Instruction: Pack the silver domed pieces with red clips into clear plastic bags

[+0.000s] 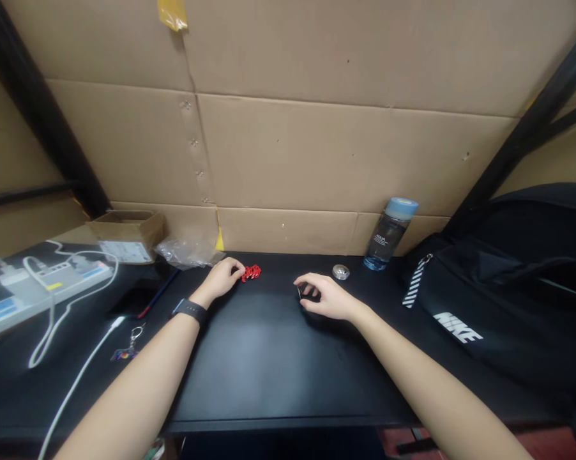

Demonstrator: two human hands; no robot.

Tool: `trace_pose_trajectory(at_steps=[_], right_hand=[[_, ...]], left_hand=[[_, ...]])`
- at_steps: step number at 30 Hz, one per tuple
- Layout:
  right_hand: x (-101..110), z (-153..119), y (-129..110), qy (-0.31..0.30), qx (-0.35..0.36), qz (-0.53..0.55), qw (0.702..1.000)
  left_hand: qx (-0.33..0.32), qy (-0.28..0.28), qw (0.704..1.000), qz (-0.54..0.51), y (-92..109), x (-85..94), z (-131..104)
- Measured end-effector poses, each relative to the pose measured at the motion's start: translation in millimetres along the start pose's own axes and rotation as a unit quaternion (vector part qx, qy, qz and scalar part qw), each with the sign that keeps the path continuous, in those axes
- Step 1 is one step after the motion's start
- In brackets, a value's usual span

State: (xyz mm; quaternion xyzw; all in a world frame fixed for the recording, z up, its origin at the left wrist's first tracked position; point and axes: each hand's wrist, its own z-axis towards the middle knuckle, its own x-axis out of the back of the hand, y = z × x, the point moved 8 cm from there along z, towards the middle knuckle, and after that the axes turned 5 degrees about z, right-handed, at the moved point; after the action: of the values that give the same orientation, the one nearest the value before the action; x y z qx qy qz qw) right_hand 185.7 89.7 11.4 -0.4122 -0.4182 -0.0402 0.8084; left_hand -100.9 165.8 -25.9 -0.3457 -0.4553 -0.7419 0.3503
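Note:
A small bundle of glossy red links or cord (pixel 251 273) lies on the black tabletop, its exact kind too small to make out. My left hand (pixel 223 279), a dark watch band on its wrist, has its fingertips pinched at the bundle's left edge. To the right, my right hand (pixel 327 296) is held over the table, thumb and forefinger curved toward each other. Between those two fingertips is a small thin shiny piece (pixel 298 292), seen edge-on. Just behind this hand sits a round clear or silvery container (pixel 340 272).
A blue-capped water bottle (pixel 388 235) and a black backpack (pixel 479 287) stand on the right. At left are a power strip (pixel 77 284) with white cables, a cardboard box (pixel 128 233), plastic wrap (pixel 187 252), a phone (pixel 142 297) and a keyring (pixel 129 345). Cardboard walls the back.

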Motion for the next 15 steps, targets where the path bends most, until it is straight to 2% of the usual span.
trace_pose_trajectory(at_steps=[5, 10, 15], right_hand=[[0.6, -0.3, -1.4, 0.002, 0.003, -0.003, 1.0], [0.5, -0.7, -1.1, -0.002, -0.001, 0.003, 1.0], [0.1, -0.8, -0.4, -0.005, 0.0, 0.002, 1.0]], left_hand=[[-0.002, 0.004, 1.0, 0.016, 4.3, 1.0, 0.2], [-0.002, 0.013, 0.999, 0.041, 12.8, 20.3, -2.3], [-0.003, -0.021, 0.998, 0.067, 22.6, 29.8, -10.6]])
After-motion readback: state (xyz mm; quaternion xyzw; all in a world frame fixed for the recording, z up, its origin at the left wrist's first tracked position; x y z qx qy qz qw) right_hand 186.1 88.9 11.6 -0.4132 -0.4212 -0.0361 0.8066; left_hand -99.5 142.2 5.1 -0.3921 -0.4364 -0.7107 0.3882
